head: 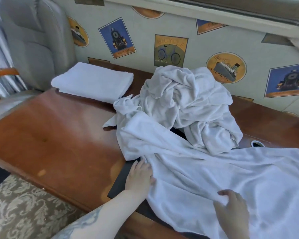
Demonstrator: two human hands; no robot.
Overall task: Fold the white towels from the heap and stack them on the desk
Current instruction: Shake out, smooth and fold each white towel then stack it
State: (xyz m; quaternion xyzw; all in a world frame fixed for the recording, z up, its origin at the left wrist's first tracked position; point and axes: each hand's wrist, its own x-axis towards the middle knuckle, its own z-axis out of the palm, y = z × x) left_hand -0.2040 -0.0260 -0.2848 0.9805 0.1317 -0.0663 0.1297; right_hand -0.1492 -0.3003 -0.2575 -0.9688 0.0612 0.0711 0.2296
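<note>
1. Spread towel point(223, 173) lies across the counter point(59, 135), long axis 10 to 4 o'clock; heap point(185, 100) beyond it at 12, folded towel point(93, 81) at 10.
2. Left hand point(140, 175) flat, fingers straight, pressing the towel's 9 o'clock edge.
3. Right hand point(230, 206) pinches the near hem at 5.
4. I judge the right hand is nearer to carry the fold toward 12.

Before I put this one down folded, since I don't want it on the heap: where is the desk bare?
The bare wood of the desk lies left of the spread towel, in front of the folded towel, out to the near edge. The middle and right are crowded: the heap and the spread towel under the left hand and right hand.
</note>
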